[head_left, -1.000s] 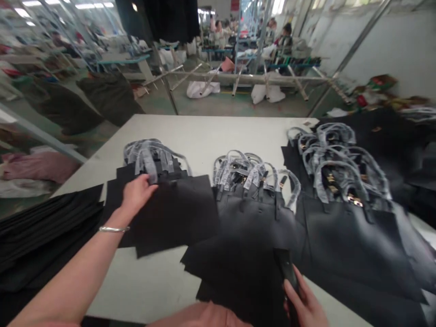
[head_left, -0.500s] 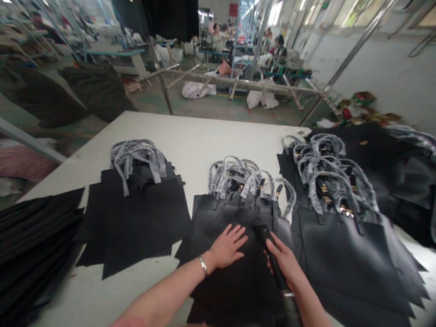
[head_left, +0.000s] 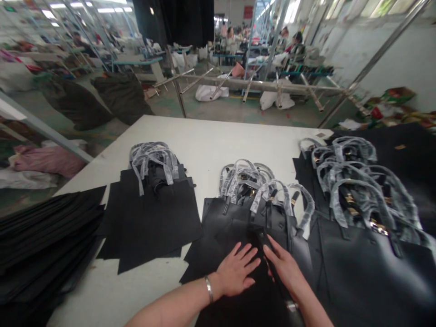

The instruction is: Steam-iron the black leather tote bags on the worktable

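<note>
My left hand (head_left: 237, 269) lies palm down with fingers spread on a black tote bag (head_left: 218, 227), part of an overlapping stack in front of me. A silver bracelet (head_left: 209, 289) is on that wrist. My right hand (head_left: 282, 263) is wrapped round a long black hand tool (head_left: 261, 236) with a metal ring near its rear end. The tool's head is over the bag, just beyond my left fingertips; I cannot tell whether it touches. Plastic-wrapped handles (head_left: 269, 193) and gold-coloured hardware stick out at the top of the stack.
On the white table (head_left: 207, 136) another bag stack (head_left: 357, 245) lies to the right. Black pieces with wrapped handles (head_left: 160, 209) lie left of centre, and a fanned pile of black panels (head_left: 51, 227) at far left. A metal rack (head_left: 259, 84) stands behind; people work further back.
The view has swung left, so everything on the table sits further right. My right hand and the tool's head have come closer to my left hand, which stays spread flat.
</note>
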Tool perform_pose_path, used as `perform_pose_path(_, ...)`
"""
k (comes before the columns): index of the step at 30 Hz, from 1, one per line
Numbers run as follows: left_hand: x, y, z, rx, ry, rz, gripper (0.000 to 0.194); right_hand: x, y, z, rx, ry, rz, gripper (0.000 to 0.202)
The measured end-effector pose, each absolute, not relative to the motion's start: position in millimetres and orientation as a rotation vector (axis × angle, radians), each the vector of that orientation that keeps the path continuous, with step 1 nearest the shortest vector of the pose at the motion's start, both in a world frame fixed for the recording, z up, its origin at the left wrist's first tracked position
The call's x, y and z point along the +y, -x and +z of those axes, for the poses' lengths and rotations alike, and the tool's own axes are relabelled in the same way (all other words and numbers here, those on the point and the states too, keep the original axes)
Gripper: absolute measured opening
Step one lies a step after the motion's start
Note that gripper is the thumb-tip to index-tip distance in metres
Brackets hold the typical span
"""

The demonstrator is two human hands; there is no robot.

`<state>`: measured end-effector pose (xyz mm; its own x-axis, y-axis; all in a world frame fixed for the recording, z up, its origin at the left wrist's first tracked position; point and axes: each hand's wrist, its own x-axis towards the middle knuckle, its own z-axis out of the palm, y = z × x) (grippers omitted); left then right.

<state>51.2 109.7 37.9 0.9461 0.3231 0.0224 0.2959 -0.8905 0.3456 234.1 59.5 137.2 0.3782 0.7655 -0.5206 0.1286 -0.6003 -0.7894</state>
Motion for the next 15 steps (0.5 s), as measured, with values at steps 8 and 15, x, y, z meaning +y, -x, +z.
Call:
perform_pose_path(8,78,-35,56,0.367,-2.765,0.145,0.057,84,-217,136,-0.939,2.080,1.054,0.064)
perform_pose_path(15,73,-35,37,0.436,-2.983,-0.025,0.046,59,-190,102,-1.320,1.979,1.134,0.043)
